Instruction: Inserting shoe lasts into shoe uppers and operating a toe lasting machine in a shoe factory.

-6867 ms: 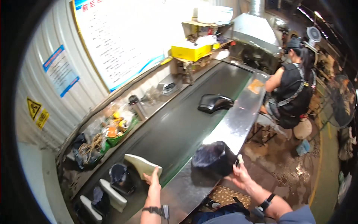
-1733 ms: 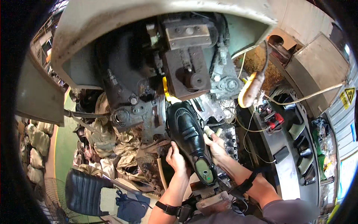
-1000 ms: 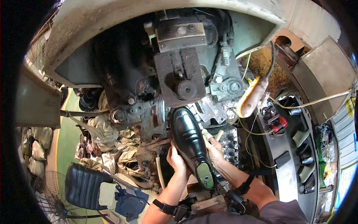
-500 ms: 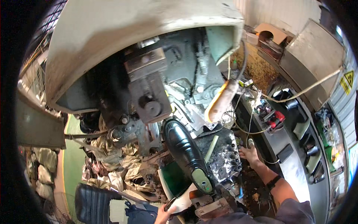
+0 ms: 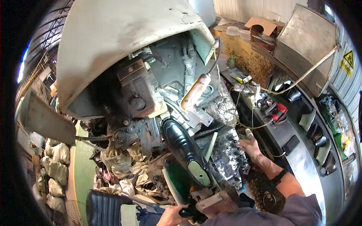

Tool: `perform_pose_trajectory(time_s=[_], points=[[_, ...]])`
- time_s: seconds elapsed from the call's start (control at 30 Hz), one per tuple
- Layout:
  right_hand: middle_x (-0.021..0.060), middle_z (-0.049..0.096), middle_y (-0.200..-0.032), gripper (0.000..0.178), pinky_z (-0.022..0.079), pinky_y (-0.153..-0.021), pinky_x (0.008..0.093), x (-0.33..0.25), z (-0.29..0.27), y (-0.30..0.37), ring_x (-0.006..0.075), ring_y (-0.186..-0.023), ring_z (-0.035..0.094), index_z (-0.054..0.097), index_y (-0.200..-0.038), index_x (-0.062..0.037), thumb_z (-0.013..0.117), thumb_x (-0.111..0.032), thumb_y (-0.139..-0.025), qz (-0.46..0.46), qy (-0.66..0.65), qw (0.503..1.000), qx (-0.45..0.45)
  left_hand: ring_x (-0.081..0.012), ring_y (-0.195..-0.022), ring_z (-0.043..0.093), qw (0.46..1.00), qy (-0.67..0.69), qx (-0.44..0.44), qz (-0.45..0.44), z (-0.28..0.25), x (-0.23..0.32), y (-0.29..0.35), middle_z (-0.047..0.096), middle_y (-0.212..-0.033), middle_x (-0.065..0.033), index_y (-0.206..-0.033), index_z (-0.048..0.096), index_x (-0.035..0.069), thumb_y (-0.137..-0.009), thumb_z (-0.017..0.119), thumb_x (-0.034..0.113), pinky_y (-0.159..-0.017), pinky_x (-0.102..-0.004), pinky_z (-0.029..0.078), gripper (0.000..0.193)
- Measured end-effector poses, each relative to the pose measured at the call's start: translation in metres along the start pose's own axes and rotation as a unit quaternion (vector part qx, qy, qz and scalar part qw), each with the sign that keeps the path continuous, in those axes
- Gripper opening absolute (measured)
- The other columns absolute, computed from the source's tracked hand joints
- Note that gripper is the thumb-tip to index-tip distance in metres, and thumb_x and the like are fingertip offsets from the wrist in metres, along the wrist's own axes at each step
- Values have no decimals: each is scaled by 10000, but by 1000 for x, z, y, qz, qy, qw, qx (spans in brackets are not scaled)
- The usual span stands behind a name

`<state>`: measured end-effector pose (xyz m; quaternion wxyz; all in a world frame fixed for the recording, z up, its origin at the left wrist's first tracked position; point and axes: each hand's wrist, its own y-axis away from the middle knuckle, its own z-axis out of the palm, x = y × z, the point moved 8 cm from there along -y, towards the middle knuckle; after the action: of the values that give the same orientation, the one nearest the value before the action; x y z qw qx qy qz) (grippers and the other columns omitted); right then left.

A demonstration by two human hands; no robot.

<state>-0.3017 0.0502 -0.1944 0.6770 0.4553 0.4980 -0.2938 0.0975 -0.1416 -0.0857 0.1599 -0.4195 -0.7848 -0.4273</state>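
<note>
A glossy black shoe point(image 5: 180, 138) lies slanted in the machine, its toe away from me and a pale green piece point(image 5: 200, 173) at its heel end. At the lower edge my left hand point(image 5: 171, 216) is closed round a dark rounded thing point(image 5: 186, 212), partly covered by the fingers. My right hand point(image 5: 249, 147) reaches to the machine's right side, fingers stretched apart beside a row of small dark knobs point(image 5: 234, 145). A pale rounded tip point(image 5: 249, 133) stands up at its fingers; whether it is a covered finger or a separate part, I cannot tell.
A long metal bench point(image 5: 301, 180) at right carries a phone point(image 5: 290, 144), a red tool point(image 5: 278, 112) and several black shoe parts. A tan handle-shaped piece point(image 5: 194, 92) hangs on a cable above the shoe. Crumpled sacks point(image 5: 124, 165) lie at left, by a black padded seat point(image 5: 102, 209).
The view has shifted, so the machine sits differently in the picture. My left hand has moved nearer the machine's front and grips the dark thing. The right hand stays by the knobs.
</note>
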Motion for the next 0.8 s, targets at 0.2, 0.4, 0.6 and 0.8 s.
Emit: perform_pose_trajectory(time_s=[0.2, 0.4, 0.6, 0.8], points=[[204, 662, -1147, 720, 552, -823, 312, -48, 13, 65, 208, -947, 665, 189, -1457, 112, 645, -122, -951, -98, -17, 994, -47, -259, -937, 690, 961, 250, 91, 78, -53, -22, 116, 713, -1042, -188, -1141, 679, -23, -656, 841, 64, -814, -393, 563, 519], [155, 693, -1071, 453, 539, -895, 332, -119, 73, 184, 196, -989, 662, 463, -1314, 87, 620, -168, -974, -166, 0, 969, -182, -245, -1005, 648, 476, 518, 420, 573, -143, -4, 184, 617, -1268, -131, -1300, 561, 9, -924, 676, 200, -899, -311, 498, 437], [104, 643, -1245, 602, 508, -973, 358, -113, 116, 282, 217, -1102, 635, 472, -1370, -45, 593, -457, -948, 113, -423, 810, -390, -221, -1113, 609, 494, 606, 250, 572, -155, 84, 87, 593, -1311, -107, -1371, 501, 58, -897, 671, 272, -997, -329, 461, 546], [126, 701, -1130, 554, 577, -828, 421, -76, -8, 309, 263, -893, 697, 640, -1180, -50, 667, -517, -883, 179, -531, 801, -210, -197, -1222, 569, 567, 631, 2, 530, -42, 216, 6, 569, -1355, -83, -1441, 442, 107, -871, 666, 345, -1095, -347, 424, 657]])
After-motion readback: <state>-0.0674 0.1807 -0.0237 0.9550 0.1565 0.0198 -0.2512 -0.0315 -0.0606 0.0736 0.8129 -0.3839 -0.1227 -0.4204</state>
